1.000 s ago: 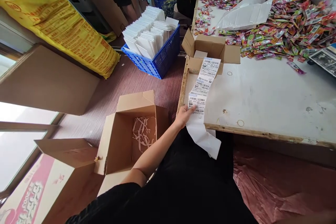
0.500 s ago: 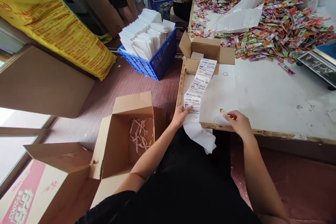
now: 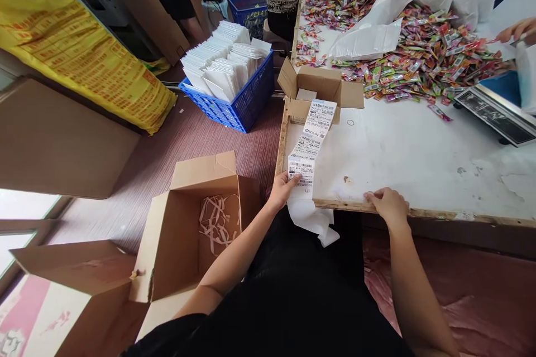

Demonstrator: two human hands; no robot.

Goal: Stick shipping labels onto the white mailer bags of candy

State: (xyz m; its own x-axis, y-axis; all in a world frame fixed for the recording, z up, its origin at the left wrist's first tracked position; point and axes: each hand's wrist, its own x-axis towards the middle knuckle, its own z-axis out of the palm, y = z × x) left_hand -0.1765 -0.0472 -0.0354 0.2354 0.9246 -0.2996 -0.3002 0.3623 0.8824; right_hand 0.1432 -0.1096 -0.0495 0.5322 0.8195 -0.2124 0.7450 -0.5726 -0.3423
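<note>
My left hand [image 3: 283,189] pinches the edge of a strip of printed labels [image 3: 310,142] at the table's left corner. The strip runs up to a small open carton [image 3: 320,86], and its blank tail [image 3: 312,217] hangs over the front edge. Farther right, my right hand [image 3: 388,204] rests at the front edge of the white table [image 3: 402,162], its fingers curled and partly hidden. Whether it holds anything I cannot tell.
A blue basket [image 3: 251,103] of white envelopes stands left of the table. An open carton [image 3: 173,245] with paper strips is on the floor. Colourful packets [image 3: 439,50] and a scale [image 3: 498,111] lie on the table's far side. Two people's hands show there.
My right hand has moved right along the front edge, away from the small clear-looking piece it was touching, which no longer shows. Another person's hand has appeared at the right. The view has shifted slightly.
</note>
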